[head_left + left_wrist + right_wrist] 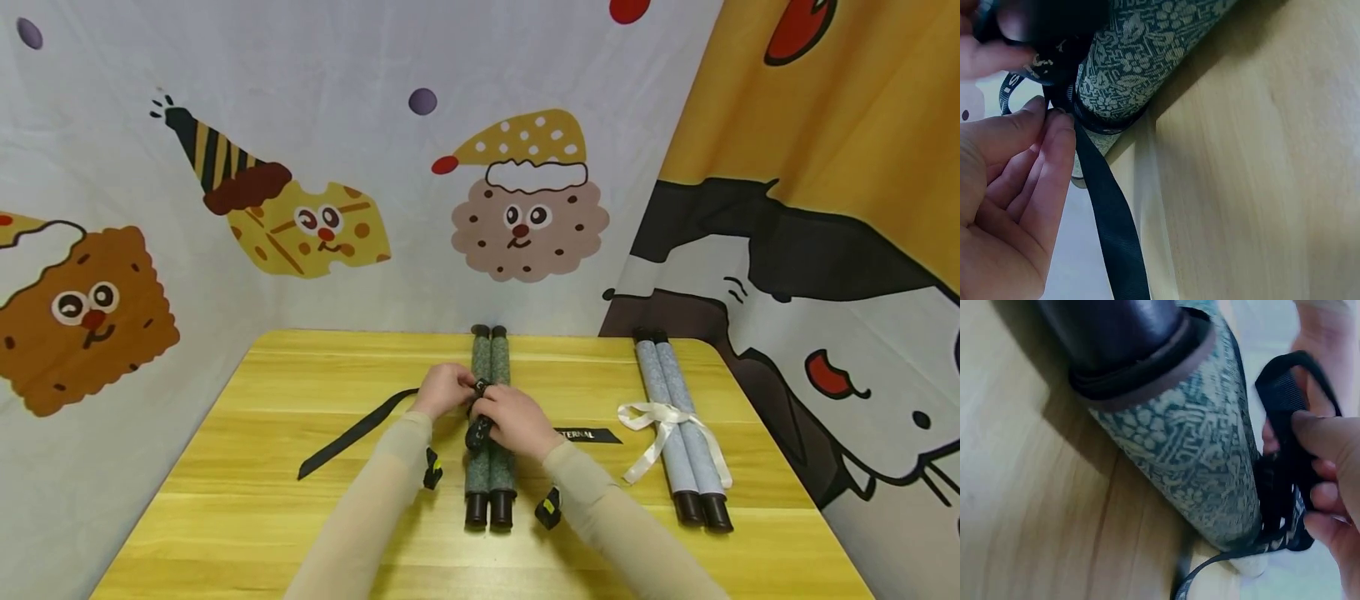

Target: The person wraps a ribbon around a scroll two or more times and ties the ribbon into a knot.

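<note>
Two green patterned scrolls (501, 475) with dark end knobs lie side by side on the table, a black lettered ribbon (1110, 219) wrapped round their middle. My left hand (442, 390) pinches the ribbon between thumb and fingertips just left of the scrolls, close up in the left wrist view. Over the scrolls, my right hand (517, 421) holds a folded loop (1282, 394) of the same ribbon between thumb and fingers. One ribbon tail (352, 435) stretches left across the table; the other end (588, 435), with pale letters, lies to the right. The fingers partly hide the crossing.
Right of my hands lie two pale blue-grey scrolls (678, 450) tied with a white ribbon bow (660, 414). The wooden table (247, 533) ends at a printed cloth backdrop (405, 300). Small black-and-yellow pieces (432, 469) show beside the wrists.
</note>
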